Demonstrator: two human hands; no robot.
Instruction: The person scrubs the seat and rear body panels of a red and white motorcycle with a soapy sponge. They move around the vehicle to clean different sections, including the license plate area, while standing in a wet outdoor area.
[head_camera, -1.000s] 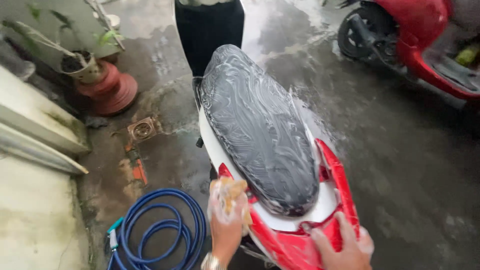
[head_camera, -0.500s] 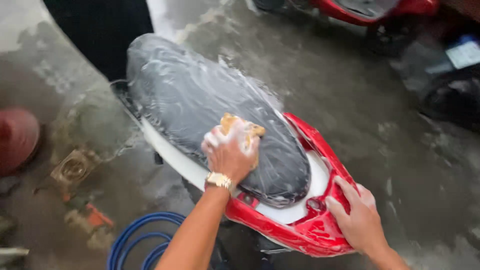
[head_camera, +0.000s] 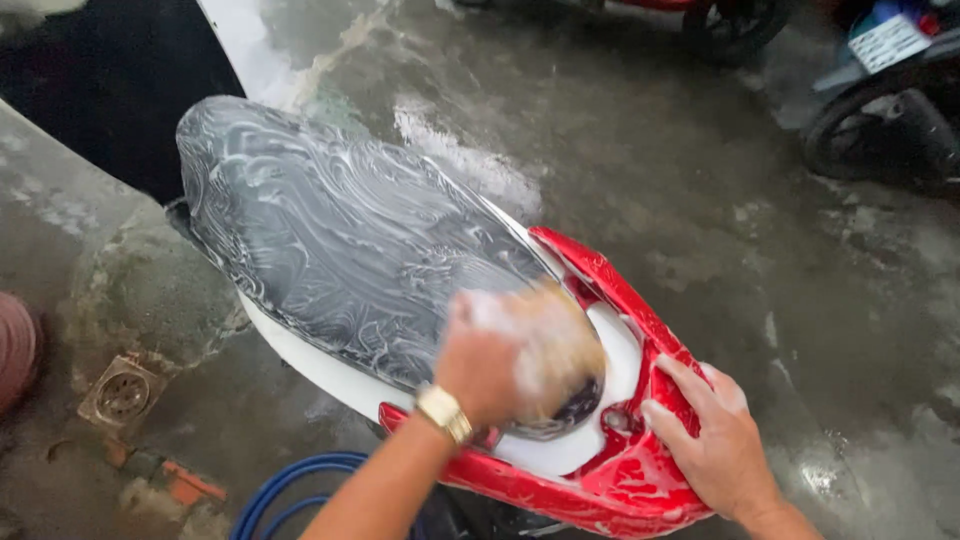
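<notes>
White rectangular number plate (head_camera: 888, 42), top right.

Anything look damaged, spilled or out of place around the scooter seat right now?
Nothing stands out. The suds swirled over the black seat and wet concrete floor fit washing. The left hand presses a sponge on the seat's rear; the right hand rests on the red tail panel.

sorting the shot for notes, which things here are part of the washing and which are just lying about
In use:
left hand
soapy sponge
black scooter seat
right hand, resting on the red rear grab rail

Lying about:
blue hose
floor drain
parked motorbike wheel
</notes>
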